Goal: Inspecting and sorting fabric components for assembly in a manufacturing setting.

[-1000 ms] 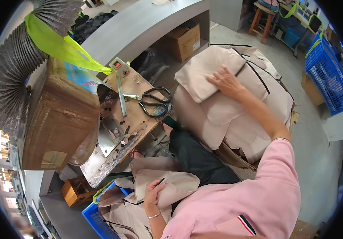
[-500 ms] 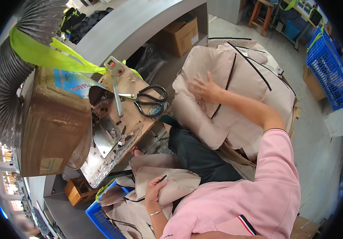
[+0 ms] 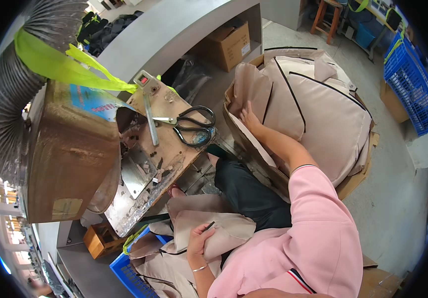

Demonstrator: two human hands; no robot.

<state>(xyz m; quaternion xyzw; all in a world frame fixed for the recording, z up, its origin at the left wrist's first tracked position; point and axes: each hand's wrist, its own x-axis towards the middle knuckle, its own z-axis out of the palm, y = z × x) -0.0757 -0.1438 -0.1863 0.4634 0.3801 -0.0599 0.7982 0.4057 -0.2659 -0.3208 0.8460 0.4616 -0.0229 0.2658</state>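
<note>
My left hand [image 3: 197,242] is closed on a beige fabric piece [image 3: 229,226] across my lap, with a short black trim end sticking out by the thumb. Inside a cardboard box [image 3: 344,189] on the right, my right hand [image 3: 249,117] lies with fingers stretched out against the beige fabric pieces [image 3: 323,109] at the box's near-left side. Those pieces are stacked and edged with black piping. More beige fabric [image 3: 166,265] fills a blue basket [image 3: 124,273] beside my left forearm.
A worktable [image 3: 174,161] ahead carries black-handled scissors [image 3: 191,124], a metal bar [image 3: 151,121] and scraps. A brown hood [image 3: 72,159] with a ribbed duct [image 3: 2,114] stands left. A wooden stool [image 3: 327,20] and another blue basket [image 3: 411,82] are at far right.
My right hand has shifted down and slightly left. The bulging fabric under it now sits down inside the box, exposing the box's rim. My left hand keeps its hold on the lap piece.
</note>
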